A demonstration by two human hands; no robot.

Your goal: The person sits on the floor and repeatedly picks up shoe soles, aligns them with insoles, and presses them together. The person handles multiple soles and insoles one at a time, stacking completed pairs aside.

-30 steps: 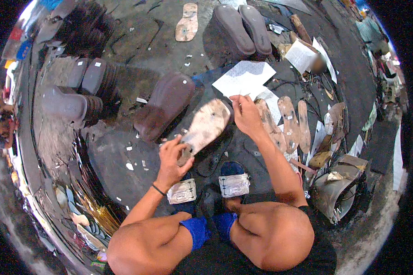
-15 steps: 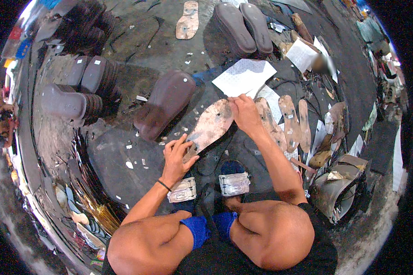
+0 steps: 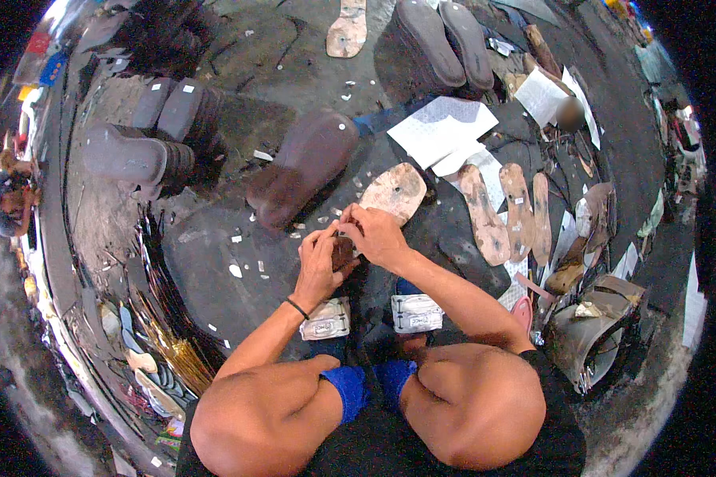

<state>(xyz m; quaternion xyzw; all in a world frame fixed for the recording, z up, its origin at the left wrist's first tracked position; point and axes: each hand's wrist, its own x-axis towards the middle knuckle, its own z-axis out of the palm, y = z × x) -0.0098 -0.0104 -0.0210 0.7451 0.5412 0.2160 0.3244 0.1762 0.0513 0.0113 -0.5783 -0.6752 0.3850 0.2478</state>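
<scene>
A pale, stained sole-shaped template [image 3: 394, 193] lies slanted on the dark mat before me, with a small dark hole near its far end. My left hand [image 3: 318, 261] is closed around its near end, thumb and fingers at the edges. A darker brown patch shows between the fingers there. My right hand [image 3: 374, 236] lies across the template's middle, its fingers bent into a pinch that meets the left fingertips. Whatever sits between those fingertips is hidden. Left of the template rests a dark brown stack of shoe soles [image 3: 306, 163].
More sole stacks stand at left [image 3: 131, 155] and at the far side [image 3: 429, 44]. White paper sheets [image 3: 441, 131] and several sole templates [image 3: 485, 219] lie at right. A grey curved container [image 3: 589, 342] sits by my right knee; thin strips [image 3: 167, 326] lie at left.
My right hand has moved from the template's far end down toward me, beside my left hand. The left fingers have drawn in closer. The whole view has shifted slightly.
</scene>
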